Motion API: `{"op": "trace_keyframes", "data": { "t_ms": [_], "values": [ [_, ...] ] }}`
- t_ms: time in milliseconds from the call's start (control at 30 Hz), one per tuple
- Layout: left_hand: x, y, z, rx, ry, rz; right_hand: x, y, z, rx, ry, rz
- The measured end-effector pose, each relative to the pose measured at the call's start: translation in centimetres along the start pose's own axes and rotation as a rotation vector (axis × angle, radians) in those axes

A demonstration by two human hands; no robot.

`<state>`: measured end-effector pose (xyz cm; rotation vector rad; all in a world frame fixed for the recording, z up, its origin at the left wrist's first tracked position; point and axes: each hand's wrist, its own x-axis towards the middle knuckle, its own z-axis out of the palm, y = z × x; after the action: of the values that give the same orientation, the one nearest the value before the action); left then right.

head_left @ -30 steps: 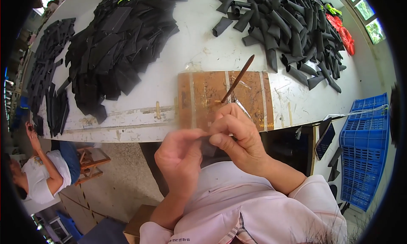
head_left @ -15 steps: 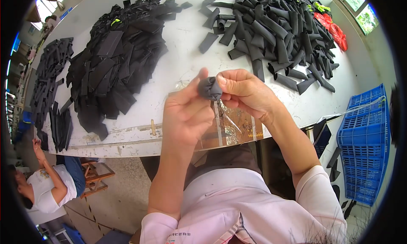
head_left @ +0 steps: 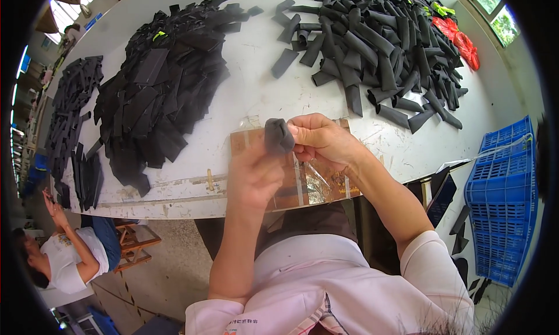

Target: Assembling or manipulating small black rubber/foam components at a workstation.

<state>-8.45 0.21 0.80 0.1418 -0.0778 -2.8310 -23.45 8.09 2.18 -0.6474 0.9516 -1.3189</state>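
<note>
White table (head_left: 250, 61) lies before us; over its brown board (head_left: 291, 190), our right hand (head_left: 321, 138) pinches a dark piece (head_left: 279, 135). Our left hand (head_left: 251, 175) newly blurs beside it, grip unclear, so handling seems unfinished

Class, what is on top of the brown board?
Pale strips and shiny clear film show on the board. The left hand, right hand and black piece block part of it; whatever lies behind them cannot be seen.
</note>
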Motion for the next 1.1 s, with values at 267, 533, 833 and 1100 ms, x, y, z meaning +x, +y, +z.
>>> {"op": "trace_keyframes", "data": {
  "t_ms": [267, 533, 833, 1100],
  "values": [
    [-1.4, -3.0, 5.4, 0.885, 0.159, 0.431, -0.2, -1.8, 0.2, -0.13, -0.183, -0.126],
    [-1.0, -3.1, 2.0, 1.035, 0.38, 0.528, 0.1, 2.1, -0.7, -0.076, -0.015, -0.082],
    [-1.0, -3.8, 1.4, 0.716, 0.238, 0.351, -1.9, 2.5, -0.4, -0.134, 0.141, -0.211],
    [-0.1, -4.4, -0.1, 0.54, 0.182, 0.371, -1.2, 4.0, -2.1, 0.068, 0.249, -0.268]
  ]
}}
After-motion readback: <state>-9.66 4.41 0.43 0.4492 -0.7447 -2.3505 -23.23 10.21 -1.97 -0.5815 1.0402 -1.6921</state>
